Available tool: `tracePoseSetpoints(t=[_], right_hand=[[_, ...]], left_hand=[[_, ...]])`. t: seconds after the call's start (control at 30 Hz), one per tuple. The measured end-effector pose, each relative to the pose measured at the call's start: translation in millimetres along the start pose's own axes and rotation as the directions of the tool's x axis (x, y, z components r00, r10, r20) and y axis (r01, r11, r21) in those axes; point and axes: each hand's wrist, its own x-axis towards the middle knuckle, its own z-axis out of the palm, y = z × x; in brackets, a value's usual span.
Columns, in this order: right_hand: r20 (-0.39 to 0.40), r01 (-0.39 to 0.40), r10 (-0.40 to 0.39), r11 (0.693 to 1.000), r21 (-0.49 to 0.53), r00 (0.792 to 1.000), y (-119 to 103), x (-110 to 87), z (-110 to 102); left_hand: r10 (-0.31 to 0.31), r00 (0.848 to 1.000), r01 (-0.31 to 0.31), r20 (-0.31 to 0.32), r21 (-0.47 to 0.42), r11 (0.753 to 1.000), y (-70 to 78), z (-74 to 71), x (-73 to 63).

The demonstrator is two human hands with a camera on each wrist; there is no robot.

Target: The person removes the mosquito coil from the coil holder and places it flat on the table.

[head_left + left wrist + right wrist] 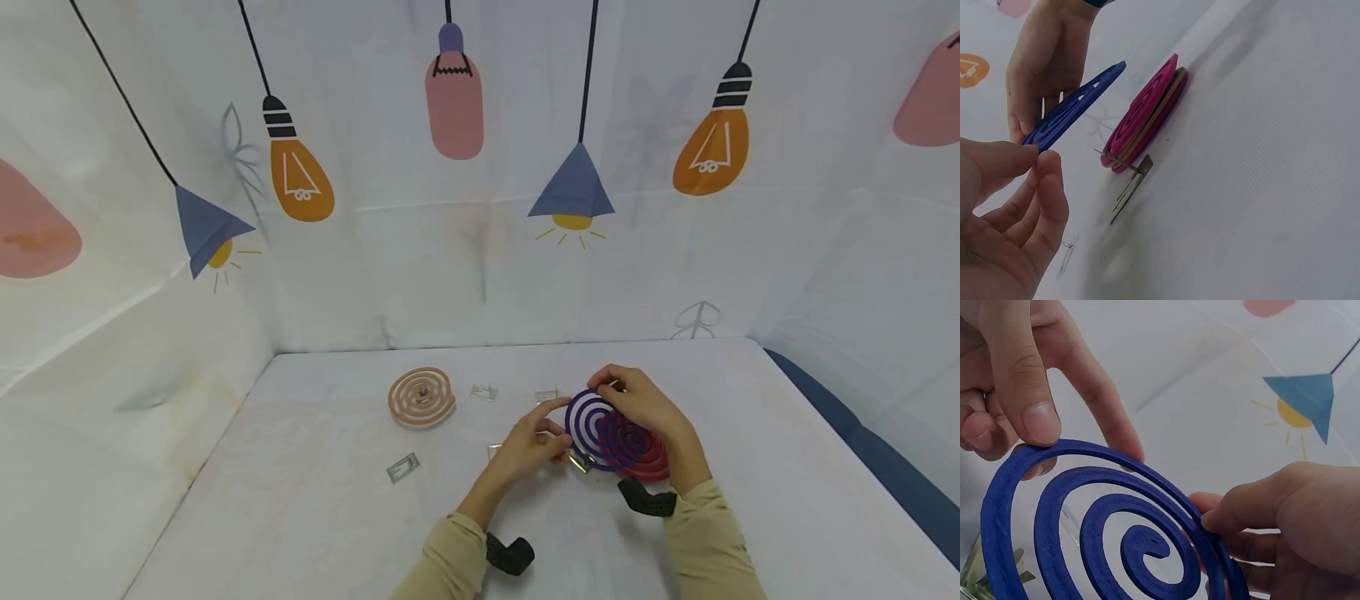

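Note:
A blue mosquito coil (1093, 540) is held between both hands above the table. My left hand (525, 446) pinches its left edge between thumb and fingers. On its far right edge, the right hand (641, 404) grips with thumb and fingers. Below it lies a stack of coils, with a pink coil (1144, 109) on top and a tan layer and another reddish one underneath. A small metal coil stand (1130, 190) lies beside the stack, close under the left hand. In the head view the blue coil partly covers the pink one.
A tan coil (393, 407) sits at the back left of the white table, with something small at its centre. Loose metal stands lie about: one stand (403, 467) at front left, another stand (483, 392) further back, and a stand (546, 395) near the hands.

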Motion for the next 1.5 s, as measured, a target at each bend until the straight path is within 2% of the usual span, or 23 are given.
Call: tracePoseSetpoints(t=[0.2,0.4,0.67,1.07,1.5], right_hand=[[0.008,-0.047,0.047,0.999,-0.016,0.999,4.4,-1.7,-2.4],[0.008,-0.049,0.049,0.999,-0.021,0.999,6.3,-2.9,-4.9],[0.018,-0.06,0.06,0.998,-0.023,0.998,6.0,-4.9,-8.2],[0.018,-0.103,0.103,0.994,-0.027,0.994,7.2,-8.0,-10.3],[0.012,-0.095,0.096,0.995,-0.031,0.995,11.1,-11.6,-16.2]], left_hand=[[0.008,1.0,-0.008,0.0,0.089,0.996,0.6,4.3,3.7],[0.039,0.999,-0.04,0.008,0.133,0.99,-3.1,7.3,7.4],[0.078,0.997,-0.074,-0.013,0.2,0.977,-7.3,10.8,11.9],[0.071,0.997,-0.066,-0.011,0.227,0.972,-7.5,15.3,15.6],[0.096,0.995,-0.09,-0.007,0.267,0.96,-12.9,22.2,25.0]])
